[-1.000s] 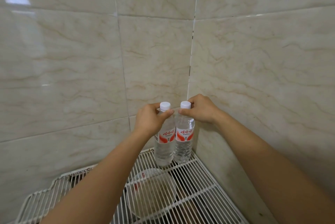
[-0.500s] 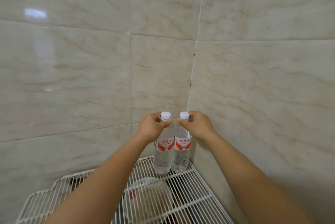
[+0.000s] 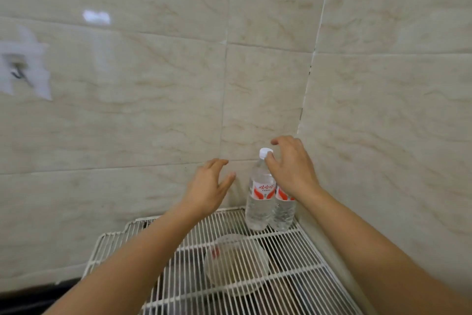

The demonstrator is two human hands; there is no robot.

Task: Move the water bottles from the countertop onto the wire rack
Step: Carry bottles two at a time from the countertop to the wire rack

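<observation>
Two clear water bottles with red-and-white labels stand upright side by side in the far right corner of the white wire rack (image 3: 286,279). The left bottle (image 3: 259,197) shows its white cap. The right bottle (image 3: 282,210) has its top hidden behind my right hand (image 3: 291,169), which hovers over the bottles with fingers spread and holds nothing. My left hand (image 3: 209,187) is open too, off to the left of the bottles, fingers apart.
A clear plastic bowl (image 3: 236,263) rests on the rack in front of the bottles. Tiled walls meet in a corner right behind them. A small hook (image 3: 19,73) is stuck on the left wall. Dark surface shows under the rack at lower left.
Both hands have let go of the bottle necks and drawn back, fingers spread. The left hand moved left. The bottles stay standing in the rack's corner. The view shifted left.
</observation>
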